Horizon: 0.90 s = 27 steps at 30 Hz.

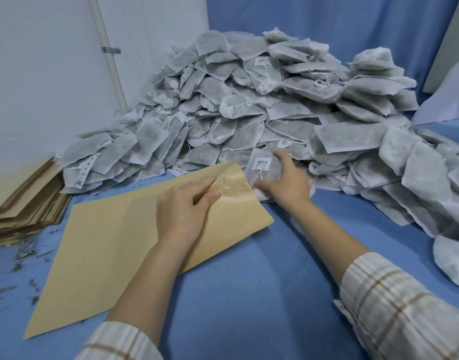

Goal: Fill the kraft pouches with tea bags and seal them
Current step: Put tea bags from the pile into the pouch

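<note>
Kraft-brown paper forms a large flat pouch (114, 245) lying at a slant on a blue cloth surface (249, 294), its mouth pointing toward a heap of grey-white tea bags (249, 100). The left hand (181, 211) pinches the pouch's upper layer at the mouth, peeling it up so the glossy inner lining shows. The right hand (288, 183) has its fingers curled around a labelled tea bag (264, 167) at the foot of the heap, just beside the pouch mouth. The heap runs along the far edge and down the right side. A stack of more kraft pouches (23, 203) sits at the left edge, with loose tea crumbs (28, 255) scattered near it. Bare blue cloth lies in front, between the forearms.
</note>
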Each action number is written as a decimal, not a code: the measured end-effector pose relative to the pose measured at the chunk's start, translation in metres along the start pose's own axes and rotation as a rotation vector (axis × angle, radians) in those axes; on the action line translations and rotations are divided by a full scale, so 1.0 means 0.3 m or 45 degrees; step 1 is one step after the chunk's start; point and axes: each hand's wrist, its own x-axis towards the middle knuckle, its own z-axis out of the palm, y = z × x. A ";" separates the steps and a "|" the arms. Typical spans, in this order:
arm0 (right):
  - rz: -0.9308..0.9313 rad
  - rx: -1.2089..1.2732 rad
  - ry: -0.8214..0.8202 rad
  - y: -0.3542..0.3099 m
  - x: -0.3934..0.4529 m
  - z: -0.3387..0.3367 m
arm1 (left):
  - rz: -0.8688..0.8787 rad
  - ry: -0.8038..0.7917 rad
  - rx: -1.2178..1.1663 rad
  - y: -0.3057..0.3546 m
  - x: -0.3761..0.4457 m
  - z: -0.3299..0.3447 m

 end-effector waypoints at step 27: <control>-0.201 -0.599 -0.363 0.099 -0.006 -0.070 | -0.004 0.088 -0.201 -0.016 0.023 -0.016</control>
